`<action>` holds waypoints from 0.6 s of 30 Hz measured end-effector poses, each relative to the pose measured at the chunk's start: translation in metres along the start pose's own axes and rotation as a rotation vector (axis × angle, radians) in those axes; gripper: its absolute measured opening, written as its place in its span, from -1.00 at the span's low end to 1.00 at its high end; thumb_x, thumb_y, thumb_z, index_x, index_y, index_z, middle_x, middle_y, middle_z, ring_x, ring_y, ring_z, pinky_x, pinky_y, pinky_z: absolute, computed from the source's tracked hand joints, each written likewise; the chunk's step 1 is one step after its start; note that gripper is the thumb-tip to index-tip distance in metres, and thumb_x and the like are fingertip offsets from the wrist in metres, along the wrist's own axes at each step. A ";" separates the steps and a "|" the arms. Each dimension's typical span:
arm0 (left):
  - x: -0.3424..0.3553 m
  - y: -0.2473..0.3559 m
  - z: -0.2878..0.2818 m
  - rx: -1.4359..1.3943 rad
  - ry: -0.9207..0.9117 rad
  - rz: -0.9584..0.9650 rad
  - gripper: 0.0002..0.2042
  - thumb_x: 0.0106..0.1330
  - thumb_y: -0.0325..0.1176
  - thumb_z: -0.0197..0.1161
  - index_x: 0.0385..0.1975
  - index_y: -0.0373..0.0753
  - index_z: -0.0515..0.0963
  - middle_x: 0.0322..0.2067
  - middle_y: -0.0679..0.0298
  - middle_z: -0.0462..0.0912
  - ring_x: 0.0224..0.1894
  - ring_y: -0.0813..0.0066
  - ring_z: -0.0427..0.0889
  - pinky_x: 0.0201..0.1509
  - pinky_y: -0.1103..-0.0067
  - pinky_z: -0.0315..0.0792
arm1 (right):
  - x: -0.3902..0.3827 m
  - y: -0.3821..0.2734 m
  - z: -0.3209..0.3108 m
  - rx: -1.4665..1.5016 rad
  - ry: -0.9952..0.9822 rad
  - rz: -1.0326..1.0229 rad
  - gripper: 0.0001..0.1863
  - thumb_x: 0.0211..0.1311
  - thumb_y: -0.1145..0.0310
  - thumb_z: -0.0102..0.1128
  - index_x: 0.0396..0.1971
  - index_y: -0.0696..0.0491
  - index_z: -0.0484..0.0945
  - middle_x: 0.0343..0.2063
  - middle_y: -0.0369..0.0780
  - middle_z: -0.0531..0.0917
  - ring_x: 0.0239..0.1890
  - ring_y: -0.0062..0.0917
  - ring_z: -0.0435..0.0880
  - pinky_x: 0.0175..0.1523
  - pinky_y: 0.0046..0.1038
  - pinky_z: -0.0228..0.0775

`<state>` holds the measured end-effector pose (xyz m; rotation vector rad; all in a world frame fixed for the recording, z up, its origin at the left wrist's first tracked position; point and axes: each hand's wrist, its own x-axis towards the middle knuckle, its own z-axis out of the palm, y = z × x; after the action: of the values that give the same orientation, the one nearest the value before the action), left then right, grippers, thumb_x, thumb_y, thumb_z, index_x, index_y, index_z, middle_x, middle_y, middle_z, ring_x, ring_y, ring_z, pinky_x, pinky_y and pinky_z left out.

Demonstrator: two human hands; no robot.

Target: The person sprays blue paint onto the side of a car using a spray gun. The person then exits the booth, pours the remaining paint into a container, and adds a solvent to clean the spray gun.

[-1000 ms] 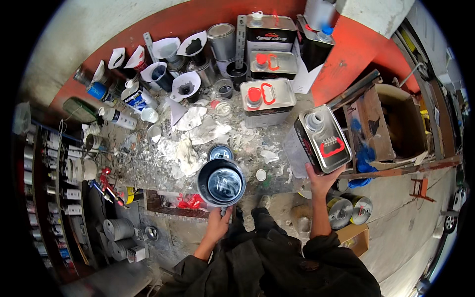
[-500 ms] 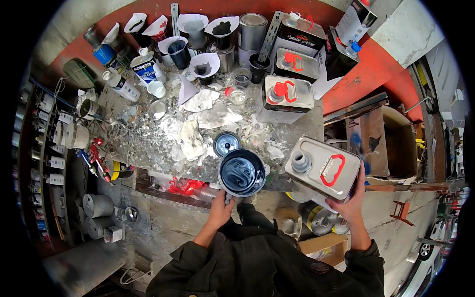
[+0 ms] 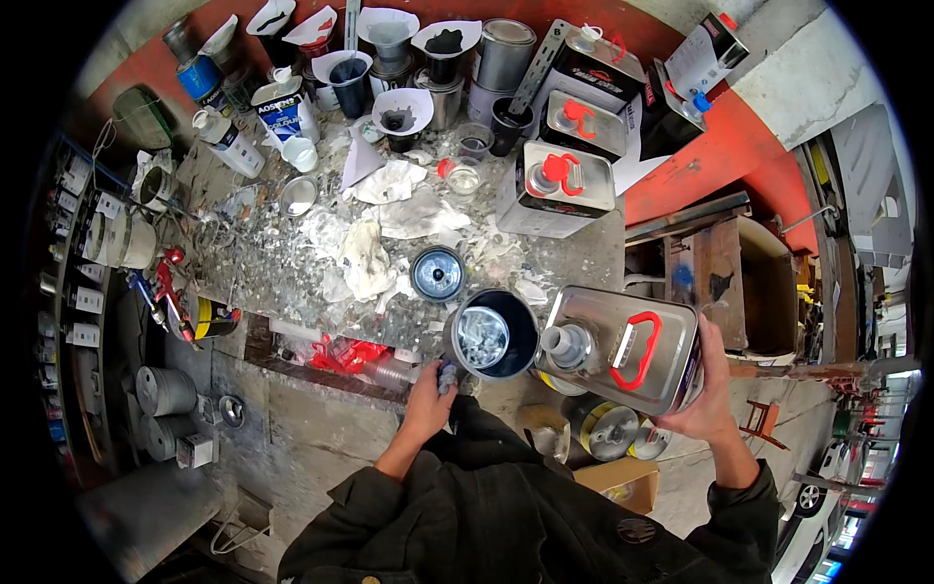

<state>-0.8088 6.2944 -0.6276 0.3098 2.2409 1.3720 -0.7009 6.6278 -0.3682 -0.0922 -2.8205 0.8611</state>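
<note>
My left hand (image 3: 425, 404) is closed round the grey, paint-crusted handle of a dark pot (image 3: 521, 336). Blue-grey, glossy liquid (image 3: 482, 338) lies inside it. My right hand (image 3: 707, 394) grips the lower right side of a rectangular metal can (image 3: 608, 375) with a red carrying handle (image 3: 637, 350). Tipped leftward, the can points its uncapped spout (image 3: 567, 344) at the pot's rim; I cannot make out any stream. Just beyond the pot, a round tin (image 3: 438, 275) with blue-grey contents stands on the paint-spattered bench (image 3: 263, 258).
Crumpled white rags (image 3: 368, 261) lie mid-bench. Another metal can with a red cap (image 3: 559, 200) stands at the right, and several cups with paper funnels (image 3: 399, 122) line the back. Red and blue spray guns (image 3: 165, 292) hang at the left edge. Below are paint tins (image 3: 608, 428).
The can has moved left and tilted, bringing its spout close to the pot. My left hand has shifted the pot slightly right and tilted it; the liquid now gathers on its left side.
</note>
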 end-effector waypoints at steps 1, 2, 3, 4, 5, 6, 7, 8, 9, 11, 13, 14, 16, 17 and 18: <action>0.000 -0.003 0.003 -0.005 0.028 0.019 -0.59 0.28 -0.31 0.19 0.07 -0.40 0.39 -0.13 -0.15 0.58 -0.05 -0.11 0.57 0.01 0.29 0.43 | 0.004 -0.003 -0.001 -0.002 -0.017 -0.003 0.26 -0.62 0.32 0.56 0.35 0.14 0.16 0.05 0.01 0.41 0.09 -0.08 0.41 0.20 -0.21 0.26; 0.000 -0.006 0.005 -0.011 0.054 0.040 -0.61 0.29 -0.31 0.19 0.04 -0.39 0.40 -0.18 -0.13 0.60 -0.10 -0.10 0.60 -0.04 0.30 0.45 | 0.007 -0.005 -0.001 -0.005 -0.033 -0.004 0.25 -0.62 0.32 0.56 0.35 0.13 0.17 0.05 0.01 0.41 0.09 -0.07 0.41 0.20 -0.21 0.26; 0.000 -0.007 0.006 -0.007 0.054 0.038 -0.61 0.29 -0.31 0.19 0.05 -0.39 0.40 -0.17 -0.13 0.60 -0.09 -0.10 0.60 -0.04 0.29 0.45 | 0.010 -0.008 -0.001 -0.010 -0.041 -0.019 0.25 -0.63 0.32 0.57 0.35 0.12 0.17 0.05 0.01 0.41 0.09 -0.08 0.41 0.20 -0.20 0.27; 0.001 -0.008 0.007 -0.003 0.055 0.035 -0.60 0.30 -0.30 0.19 0.05 -0.39 0.40 -0.17 -0.14 0.60 -0.09 -0.10 0.60 -0.04 0.29 0.45 | 0.012 -0.010 -0.001 -0.014 -0.049 -0.033 0.25 -0.63 0.32 0.57 0.35 0.11 0.18 0.06 0.01 0.41 0.09 -0.08 0.42 0.19 -0.20 0.27; 0.001 -0.007 0.007 0.002 0.054 0.033 -0.60 0.30 -0.30 0.19 0.06 -0.39 0.40 -0.16 -0.14 0.60 -0.09 -0.10 0.60 -0.04 0.29 0.45 | 0.015 -0.011 -0.001 -0.018 -0.057 -0.046 0.25 -0.63 0.32 0.57 0.34 0.10 0.19 0.06 0.01 0.41 0.09 -0.09 0.42 0.19 -0.20 0.27; 0.002 -0.006 0.006 -0.004 0.020 -0.003 -0.57 0.27 -0.31 0.19 0.08 -0.42 0.38 -0.11 -0.16 0.57 -0.03 -0.11 0.56 0.03 0.29 0.42 | 0.016 -0.013 -0.003 -0.039 -0.073 -0.046 0.25 -0.63 0.32 0.57 0.34 0.10 0.19 0.06 0.01 0.41 0.08 -0.09 0.42 0.19 -0.20 0.28; 0.002 -0.003 0.004 -0.010 -0.014 -0.040 -0.54 0.25 -0.32 0.20 0.10 -0.44 0.36 -0.06 -0.19 0.54 0.03 -0.13 0.52 0.10 0.29 0.40 | 0.018 -0.015 -0.005 -0.061 -0.090 -0.045 0.25 -0.63 0.32 0.57 0.34 0.10 0.20 0.06 0.02 0.41 0.08 -0.09 0.43 0.19 -0.20 0.28; 0.002 -0.002 0.003 -0.016 -0.049 -0.075 -0.51 0.23 -0.32 0.20 0.11 -0.46 0.35 -0.01 -0.21 0.50 0.08 -0.14 0.49 0.17 0.29 0.37 | 0.019 -0.017 -0.006 -0.082 -0.106 -0.044 0.24 -0.63 0.32 0.58 0.34 0.09 0.20 0.06 0.02 0.41 0.08 -0.09 0.43 0.18 -0.20 0.28; 0.002 -0.004 0.005 -0.003 -0.017 -0.031 -0.53 0.25 -0.32 0.20 0.10 -0.45 0.36 -0.06 -0.19 0.53 0.03 -0.13 0.52 0.10 0.29 0.39 | 0.020 -0.018 -0.007 -0.093 -0.115 -0.042 0.25 -0.64 0.32 0.58 0.34 0.09 0.20 0.06 0.02 0.41 0.08 -0.09 0.43 0.18 -0.20 0.29; 0.002 -0.013 0.010 0.025 0.048 0.057 -0.58 0.29 -0.30 0.19 0.07 -0.42 0.38 -0.16 -0.16 0.59 -0.07 -0.10 0.59 -0.02 0.29 0.44 | 0.022 -0.020 -0.009 -0.113 -0.132 -0.037 0.25 -0.65 0.33 0.57 0.34 0.10 0.20 0.06 0.03 0.41 0.09 -0.08 0.43 0.18 -0.19 0.29; 0.002 -0.016 0.011 0.014 0.062 0.071 -0.57 0.28 -0.30 0.19 0.07 -0.42 0.38 -0.15 -0.17 0.58 -0.06 -0.11 0.58 -0.01 0.29 0.44 | 0.026 -0.022 -0.009 -0.125 -0.145 -0.039 0.25 -0.66 0.33 0.57 0.34 0.10 0.21 0.07 0.03 0.40 0.09 -0.07 0.44 0.18 -0.19 0.29; 0.003 -0.014 0.011 0.010 0.066 0.079 -0.57 0.28 -0.31 0.19 0.07 -0.42 0.37 -0.14 -0.17 0.58 -0.06 -0.11 0.58 -0.01 0.29 0.44 | 0.027 -0.022 -0.009 -0.131 -0.150 -0.038 0.25 -0.67 0.33 0.57 0.34 0.10 0.22 0.07 0.04 0.40 0.09 -0.06 0.44 0.18 -0.19 0.30; 0.004 -0.006 0.006 -0.025 -0.006 -0.013 -0.52 0.24 -0.32 0.20 0.10 -0.47 0.35 -0.03 -0.20 0.52 0.05 -0.13 0.50 0.14 0.30 0.37 | 0.029 -0.020 -0.009 -0.134 -0.160 -0.036 0.25 -0.68 0.34 0.56 0.33 0.11 0.22 0.07 0.04 0.40 0.09 -0.06 0.44 0.18 -0.19 0.30; 0.004 -0.002 0.004 -0.043 -0.043 -0.059 -0.50 0.22 -0.33 0.21 0.11 -0.50 0.35 0.02 -0.21 0.49 0.11 -0.14 0.47 0.21 0.31 0.34 | 0.029 -0.021 -0.010 -0.137 -0.164 -0.034 0.25 -0.69 0.34 0.56 0.33 0.11 0.22 0.07 0.04 0.40 0.09 -0.06 0.44 0.18 -0.19 0.30; 0.005 -0.003 0.005 -0.040 -0.043 -0.060 -0.50 0.22 -0.33 0.21 0.12 -0.49 0.35 0.03 -0.21 0.49 0.12 -0.14 0.47 0.21 0.31 0.34 | 0.029 -0.021 -0.010 -0.138 -0.167 -0.031 0.25 -0.69 0.35 0.56 0.33 0.11 0.23 0.07 0.04 0.40 0.09 -0.06 0.44 0.18 -0.20 0.30</action>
<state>-0.8103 6.2987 -0.6330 0.2542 2.1681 1.3645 -0.7277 6.6192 -0.3433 0.0041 -3.0265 0.6963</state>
